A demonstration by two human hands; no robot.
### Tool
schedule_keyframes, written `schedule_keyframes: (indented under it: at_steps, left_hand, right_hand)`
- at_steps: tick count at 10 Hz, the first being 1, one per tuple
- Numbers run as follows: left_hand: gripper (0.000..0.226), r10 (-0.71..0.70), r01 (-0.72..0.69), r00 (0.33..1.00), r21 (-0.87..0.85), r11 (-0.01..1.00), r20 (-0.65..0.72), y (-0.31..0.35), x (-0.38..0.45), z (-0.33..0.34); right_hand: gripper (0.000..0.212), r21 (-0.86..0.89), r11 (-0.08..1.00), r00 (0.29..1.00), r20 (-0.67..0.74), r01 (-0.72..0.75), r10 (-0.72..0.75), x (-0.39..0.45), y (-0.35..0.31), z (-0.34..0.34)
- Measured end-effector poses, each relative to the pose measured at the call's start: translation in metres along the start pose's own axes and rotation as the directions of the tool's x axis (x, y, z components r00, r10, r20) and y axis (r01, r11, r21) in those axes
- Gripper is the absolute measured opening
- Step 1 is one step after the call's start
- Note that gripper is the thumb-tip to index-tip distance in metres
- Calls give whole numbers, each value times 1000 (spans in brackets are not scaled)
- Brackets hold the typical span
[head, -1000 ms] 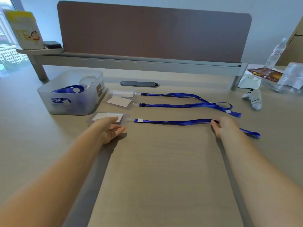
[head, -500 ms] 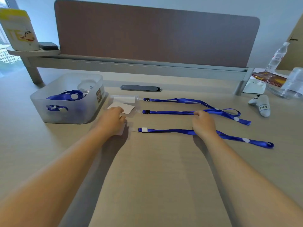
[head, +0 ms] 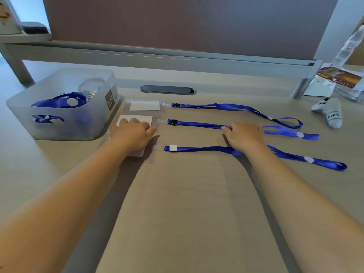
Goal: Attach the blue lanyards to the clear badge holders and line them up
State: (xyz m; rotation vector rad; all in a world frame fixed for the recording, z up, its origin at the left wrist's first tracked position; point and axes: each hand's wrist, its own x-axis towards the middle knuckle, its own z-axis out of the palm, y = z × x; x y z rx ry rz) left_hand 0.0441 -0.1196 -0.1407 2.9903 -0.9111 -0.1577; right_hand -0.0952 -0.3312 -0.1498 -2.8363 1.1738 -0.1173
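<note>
Three blue lanyards lie in parallel on the desk, each clipped to a clear badge holder at its left end. The far lanyard and its holder lie untouched. My left hand rests knuckles up with its fingertips on the middle badge holder. It also covers most of the near holder. My right hand has its curled fingers on the middle lanyard, while its wrist crosses the near lanyard.
A translucent bin at the left holds more blue lanyards and clear holders. A cable grommet sits behind the row. At the right are a white controller, a water bottle and a printed packet. A divider panel closes the back.
Both hands have left the near lanyard and holder and moved up to the middle set. My right hand slid left along the strap, and the view has come closer.
</note>
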Motion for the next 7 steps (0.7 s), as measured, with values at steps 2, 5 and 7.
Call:
schedule_keyframes:
  at_steps: [2, 5, 7]
  left_hand:
    - [39, 55, -57, 998, 100, 993, 21, -2, -12, 2]
    - [51, 52, -59, 992, -61, 996, -114, -10, -25, -4]
    - [58, 310, -442, 887, -430, 787, -344, -15, -175, -34]
  right_hand:
    - [37, 135, 991, 998, 60, -18, 10, -9, 11, -1]
    - [41, 238, 966, 994, -63, 97, -84, -32, 5, -21]
    - [36, 572, 636, 850, -257, 517, -459, -188, -10, -73]
